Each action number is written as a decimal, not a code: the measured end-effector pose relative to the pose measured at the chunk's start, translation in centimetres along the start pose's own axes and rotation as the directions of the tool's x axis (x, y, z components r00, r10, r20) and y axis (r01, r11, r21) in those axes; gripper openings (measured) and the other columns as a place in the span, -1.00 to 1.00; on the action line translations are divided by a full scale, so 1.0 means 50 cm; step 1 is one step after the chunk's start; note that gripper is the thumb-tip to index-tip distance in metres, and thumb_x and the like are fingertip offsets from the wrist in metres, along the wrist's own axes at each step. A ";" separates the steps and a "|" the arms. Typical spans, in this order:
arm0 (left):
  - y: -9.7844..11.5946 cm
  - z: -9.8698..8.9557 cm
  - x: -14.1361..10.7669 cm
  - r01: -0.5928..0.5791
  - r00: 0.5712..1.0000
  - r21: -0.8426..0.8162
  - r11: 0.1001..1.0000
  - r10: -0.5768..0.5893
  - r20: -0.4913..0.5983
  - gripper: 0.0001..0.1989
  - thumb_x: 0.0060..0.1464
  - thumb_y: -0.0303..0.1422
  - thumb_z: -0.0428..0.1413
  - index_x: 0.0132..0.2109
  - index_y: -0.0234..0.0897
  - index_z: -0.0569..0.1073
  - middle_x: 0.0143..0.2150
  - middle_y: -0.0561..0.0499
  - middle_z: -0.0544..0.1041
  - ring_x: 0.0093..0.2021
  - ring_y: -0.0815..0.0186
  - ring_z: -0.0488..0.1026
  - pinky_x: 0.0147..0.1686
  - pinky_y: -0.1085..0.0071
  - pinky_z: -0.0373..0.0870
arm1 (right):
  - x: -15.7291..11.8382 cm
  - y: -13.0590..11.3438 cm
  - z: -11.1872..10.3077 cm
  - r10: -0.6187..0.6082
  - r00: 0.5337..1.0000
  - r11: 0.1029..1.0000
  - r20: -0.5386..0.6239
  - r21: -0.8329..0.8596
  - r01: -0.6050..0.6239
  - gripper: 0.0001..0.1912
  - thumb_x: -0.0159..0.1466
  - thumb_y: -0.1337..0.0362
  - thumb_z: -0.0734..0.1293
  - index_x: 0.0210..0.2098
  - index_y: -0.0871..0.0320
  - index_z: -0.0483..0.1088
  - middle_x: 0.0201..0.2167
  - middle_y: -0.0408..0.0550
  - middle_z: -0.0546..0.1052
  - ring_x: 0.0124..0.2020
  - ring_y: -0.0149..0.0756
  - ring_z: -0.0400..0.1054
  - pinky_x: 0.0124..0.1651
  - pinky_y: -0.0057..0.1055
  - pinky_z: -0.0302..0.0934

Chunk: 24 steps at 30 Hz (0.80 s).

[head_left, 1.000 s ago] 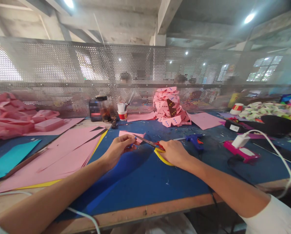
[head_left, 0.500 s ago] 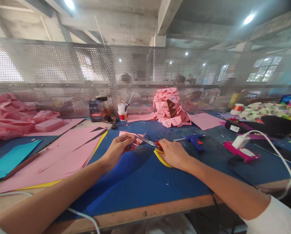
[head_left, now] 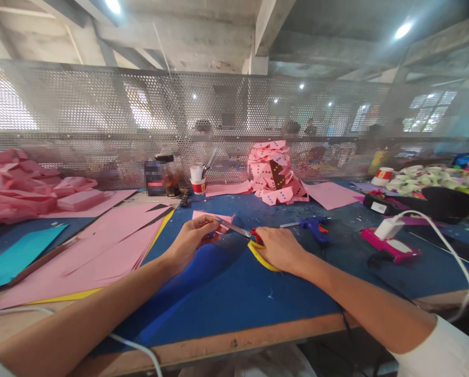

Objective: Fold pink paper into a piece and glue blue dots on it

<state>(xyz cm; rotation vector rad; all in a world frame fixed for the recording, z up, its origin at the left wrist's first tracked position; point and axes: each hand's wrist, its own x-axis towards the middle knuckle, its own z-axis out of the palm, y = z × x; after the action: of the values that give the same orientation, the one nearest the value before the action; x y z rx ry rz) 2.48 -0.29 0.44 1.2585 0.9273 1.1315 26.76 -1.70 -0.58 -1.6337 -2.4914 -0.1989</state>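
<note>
My left hand pinches a small pink paper piece above the blue table mat. Yellow and red scissors are in my right hand, with my fingers wrapped round the handles. Their blades point left and reach the paper beside my left fingertips; they look nearly closed. Behind my hands stands a pile of folded pink paper pieces with blue and dark dots. A blue glue gun lies to the right of my right hand.
Pink sheets and a teal sheet lie left, below heaped pink strips. A paper cup and a jar stand behind. On the right are a pink power strip with a white cable and a black object.
The scissor blades have come closer together at the pink paper. Both hands have hardly moved.
</note>
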 end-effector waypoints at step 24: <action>-0.006 -0.004 0.002 0.010 1.000 0.008 1.000 -0.010 -0.002 -0.79 0.05 -0.25 0.30 -0.29 -0.30 0.50 -0.26 -0.05 0.63 -0.36 0.38 0.47 -0.29 0.45 0.36 | -0.002 -0.003 -0.009 -0.006 1.000 1.000 -0.022 -0.028 0.006 -0.63 0.36 -0.04 0.17 -0.25 0.12 0.41 -0.36 0.03 0.63 -0.32 -0.08 0.55 -0.35 -0.38 0.16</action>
<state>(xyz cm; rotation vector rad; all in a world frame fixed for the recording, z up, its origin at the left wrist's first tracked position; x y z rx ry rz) 2.35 -0.16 0.12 1.2581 0.9395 1.1223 26.68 -1.93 -0.17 -1.6257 -2.4890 -0.2520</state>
